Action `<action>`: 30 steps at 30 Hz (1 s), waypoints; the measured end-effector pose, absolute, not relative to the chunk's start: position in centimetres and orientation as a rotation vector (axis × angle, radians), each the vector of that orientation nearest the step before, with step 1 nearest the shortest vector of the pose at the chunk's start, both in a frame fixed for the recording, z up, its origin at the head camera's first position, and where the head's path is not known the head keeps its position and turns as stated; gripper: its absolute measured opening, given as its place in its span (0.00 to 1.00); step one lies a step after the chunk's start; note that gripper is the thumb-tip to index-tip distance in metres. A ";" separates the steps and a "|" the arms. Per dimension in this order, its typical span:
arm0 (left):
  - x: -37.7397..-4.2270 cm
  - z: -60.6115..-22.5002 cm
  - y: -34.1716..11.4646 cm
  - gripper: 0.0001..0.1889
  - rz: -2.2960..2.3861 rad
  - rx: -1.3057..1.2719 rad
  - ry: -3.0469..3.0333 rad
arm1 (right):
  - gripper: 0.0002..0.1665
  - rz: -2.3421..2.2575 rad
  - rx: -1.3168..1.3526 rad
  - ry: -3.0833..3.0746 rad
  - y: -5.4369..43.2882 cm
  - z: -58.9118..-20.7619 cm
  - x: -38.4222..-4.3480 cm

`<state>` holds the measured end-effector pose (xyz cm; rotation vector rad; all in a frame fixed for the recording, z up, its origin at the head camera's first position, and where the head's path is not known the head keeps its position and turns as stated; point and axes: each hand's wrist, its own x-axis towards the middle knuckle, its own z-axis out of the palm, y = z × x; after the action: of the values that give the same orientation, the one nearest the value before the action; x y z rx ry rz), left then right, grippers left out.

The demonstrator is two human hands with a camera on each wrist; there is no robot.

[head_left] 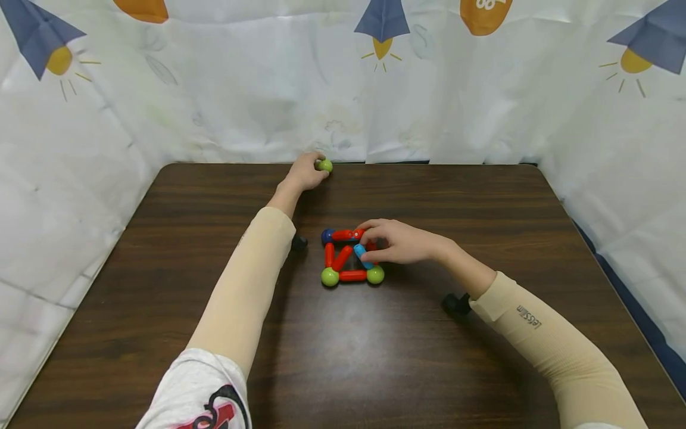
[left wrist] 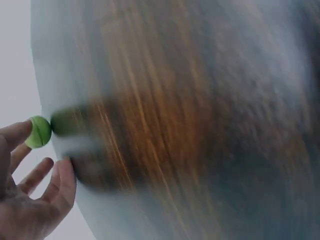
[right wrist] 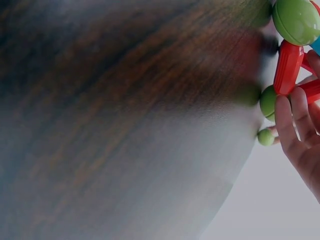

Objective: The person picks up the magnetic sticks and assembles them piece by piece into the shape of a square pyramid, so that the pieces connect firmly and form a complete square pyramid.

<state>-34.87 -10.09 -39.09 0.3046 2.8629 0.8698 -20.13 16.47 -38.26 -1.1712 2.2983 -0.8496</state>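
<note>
At the far edge of the table my left hand [head_left: 306, 173] pinches a green ball [head_left: 326, 166]; the left wrist view shows this ball [left wrist: 40, 132] between thumb and finger. Near the table's middle lies a magnetic rod-and-ball frame, with red rods [head_left: 352, 276], two green balls [head_left: 329, 277] at its near corners and a dark blue ball [head_left: 328, 236] at the far left. My right hand [head_left: 399, 241] grips the frame's right side, its thumb against a light blue rod [head_left: 361, 254]. That hand hides the far right corner. Red rods [right wrist: 288, 67] appear beside its fingers in the right wrist view.
The dark wood table [head_left: 214, 268] spreads around the frame on all sides. A white patterned curtain [head_left: 268, 89] hangs behind its far edge and along both sides. Black wrist mounts [head_left: 456, 304] hang under the sleeves.
</note>
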 end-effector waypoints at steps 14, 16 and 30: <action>-33.8 -39.1 -9.7 0.19 0.668 0.500 2.891 | 0.10 -0.853 -1.170 2.311 16.4 -38.4 -20.0; -33.3 -39.1 -10.0 0.18 0.671 0.510 2.877 | 0.10 -0.852 -1.174 2.312 16.4 -38.4 -20.0; -28.8 -37.6 -9.7 0.16 0.934 0.721 2.772 | 0.10 -0.875 -1.176 2.303 16.0 -38.3 -20.0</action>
<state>-28.78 -9.74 -37.62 0.7209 2.7721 0.9340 -20.01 16.01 -38.35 -1.1755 2.3031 -0.8746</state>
